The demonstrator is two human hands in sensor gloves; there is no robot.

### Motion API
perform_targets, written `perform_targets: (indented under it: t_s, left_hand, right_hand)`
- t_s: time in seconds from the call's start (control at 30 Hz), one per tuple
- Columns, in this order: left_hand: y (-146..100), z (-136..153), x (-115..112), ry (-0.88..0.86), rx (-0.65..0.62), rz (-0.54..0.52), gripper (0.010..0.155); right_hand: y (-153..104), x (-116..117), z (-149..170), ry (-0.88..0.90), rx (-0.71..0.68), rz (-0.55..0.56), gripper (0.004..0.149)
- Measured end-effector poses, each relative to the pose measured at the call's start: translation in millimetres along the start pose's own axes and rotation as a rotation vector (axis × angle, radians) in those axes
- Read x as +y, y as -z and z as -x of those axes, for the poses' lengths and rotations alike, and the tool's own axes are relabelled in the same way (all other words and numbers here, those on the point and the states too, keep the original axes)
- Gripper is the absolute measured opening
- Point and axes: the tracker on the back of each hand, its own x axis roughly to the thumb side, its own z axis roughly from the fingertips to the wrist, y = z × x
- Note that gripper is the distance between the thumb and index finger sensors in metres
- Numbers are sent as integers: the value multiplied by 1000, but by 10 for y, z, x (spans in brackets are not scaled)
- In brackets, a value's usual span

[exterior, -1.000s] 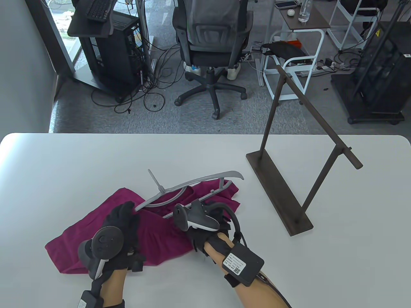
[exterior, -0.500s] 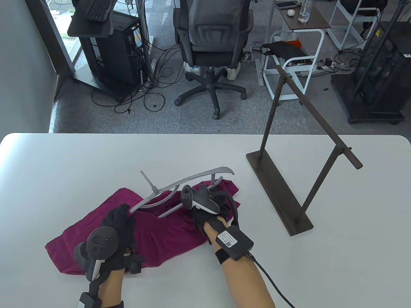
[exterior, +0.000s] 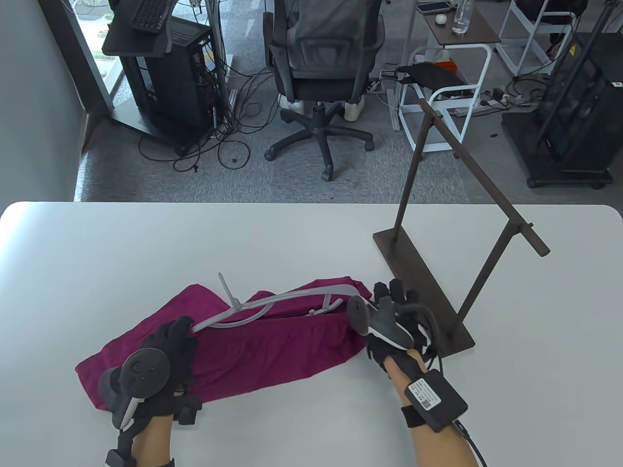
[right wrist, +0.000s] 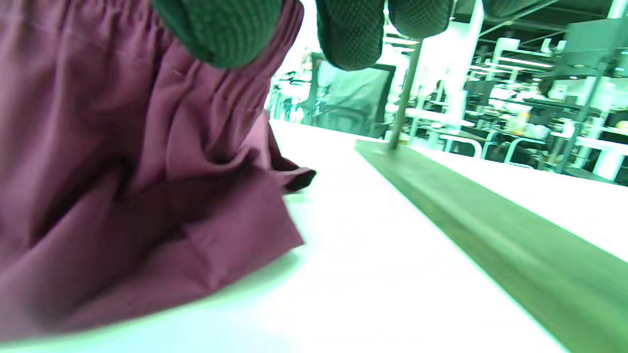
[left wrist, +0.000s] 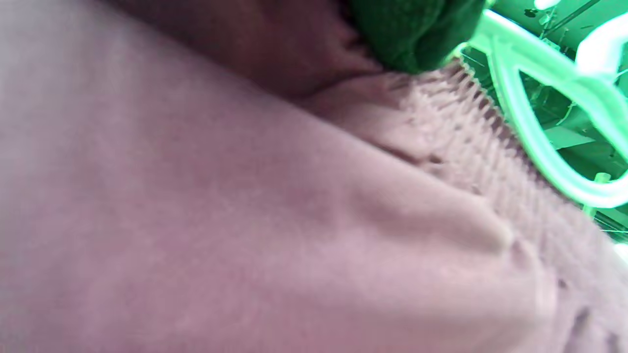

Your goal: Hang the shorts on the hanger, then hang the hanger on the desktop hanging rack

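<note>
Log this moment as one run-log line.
left hand: grips grey plastic hanger end | right hand: at magenta shorts edge, grip unclear | dark wooden rack: bare

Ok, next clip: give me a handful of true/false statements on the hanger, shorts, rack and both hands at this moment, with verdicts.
1. The hanger already hangs on the rack. False: it lies low over the shorts at the table, and the rack's bar is bare.
2. The left hand grips the hanger's left end. True.
3. The shorts are magenta. True.
4. The right hand is on the rack's top bar. False: it is down at the right end of the shorts, beside the rack's base.
5. The rack stands to the right of the shorts. True.
</note>
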Motion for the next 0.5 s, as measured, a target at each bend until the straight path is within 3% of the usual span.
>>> perform_targets:
  t_s: [0.2,0.5]
  left_hand:
    - [-30,-146,-81,82,-62,39,54]
    - [-65,-247,-162,56,-89,71,54]
  right_hand:
    - [-259,23,329,55,60,22,36]
    - [-431,37,263,92,28,46,37]
